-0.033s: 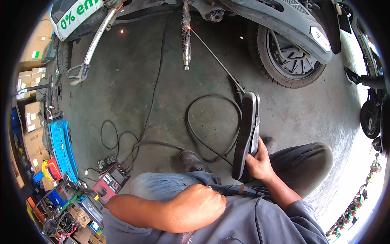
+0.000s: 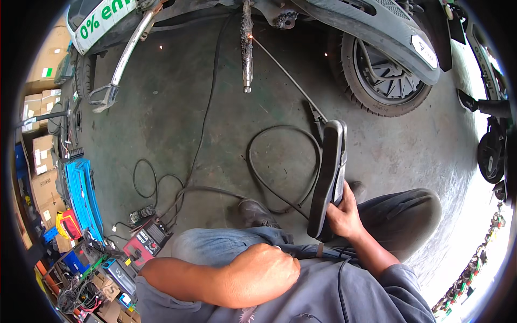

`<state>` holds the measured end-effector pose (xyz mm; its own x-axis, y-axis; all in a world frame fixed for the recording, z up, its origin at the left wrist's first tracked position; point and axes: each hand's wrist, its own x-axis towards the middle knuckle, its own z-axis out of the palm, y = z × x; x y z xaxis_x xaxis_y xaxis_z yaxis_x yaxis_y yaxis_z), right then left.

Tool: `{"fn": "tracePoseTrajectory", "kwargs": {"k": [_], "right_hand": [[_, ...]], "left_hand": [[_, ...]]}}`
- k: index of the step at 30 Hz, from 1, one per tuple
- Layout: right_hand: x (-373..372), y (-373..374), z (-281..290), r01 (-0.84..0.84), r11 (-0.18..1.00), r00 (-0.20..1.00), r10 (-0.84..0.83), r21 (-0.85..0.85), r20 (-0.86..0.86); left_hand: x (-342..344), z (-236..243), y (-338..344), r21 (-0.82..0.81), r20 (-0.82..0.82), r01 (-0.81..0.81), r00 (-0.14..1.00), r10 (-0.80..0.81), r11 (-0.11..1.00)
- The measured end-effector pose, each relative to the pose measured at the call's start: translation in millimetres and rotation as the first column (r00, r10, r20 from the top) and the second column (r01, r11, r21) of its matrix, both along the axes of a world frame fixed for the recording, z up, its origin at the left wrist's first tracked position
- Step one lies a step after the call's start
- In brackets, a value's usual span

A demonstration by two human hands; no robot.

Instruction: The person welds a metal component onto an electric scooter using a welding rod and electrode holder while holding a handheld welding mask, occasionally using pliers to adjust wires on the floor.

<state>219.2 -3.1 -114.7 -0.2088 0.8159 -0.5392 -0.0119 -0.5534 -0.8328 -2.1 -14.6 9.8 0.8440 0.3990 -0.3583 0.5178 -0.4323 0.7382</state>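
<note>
My right hand (image 2: 343, 215) grips a long black object (image 2: 328, 177), seen edge-on and upright. A thin rod (image 2: 285, 72) runs from behind its top to a glowing orange spot (image 2: 251, 37) on a pitted, vertical metal bar (image 2: 247, 70) under the scooter. Where the rod's near end is held is partly hidden, beside a black clamp (image 2: 315, 116) with a cable. My left hand (image 2: 264, 266) is curled closed over my lap, its fingertips and anything in them hidden.
Above are a scooter body (image 2: 366, 24), its wheel (image 2: 385, 81) and a metal stand (image 2: 124, 64). Cables (image 2: 249, 156) loop on the floor to a red-and-black machine (image 2: 148, 239). Cardboard boxes (image 2: 43, 151), blue folded material (image 2: 83, 196) and tools line the left; more scooters (image 2: 490, 151) stand right.
The small bright sparks on either side of the bar have moved slightly. Both hands and the bar look still.
</note>
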Motion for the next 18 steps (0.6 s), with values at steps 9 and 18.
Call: {"fn": "tracePoseTrajectory", "kwargs": {"k": [9,18], "right_hand": [[11.4,26.3,11.6,-0.029,0.886,0.723,-0.301,-0.463,-0.622],[0.5,25.8,13.2,-0.134,0.954,0.973,0.076,0.267,0.218]], "left_hand": [[-5.0,-1.7,1.5,-0.02,0.014,-0.001,1.0,0.002,1.0],[-6.7,-1.5,3.2,-0.013,0.034,-0.013,0.999,0.014,1.0]]}}
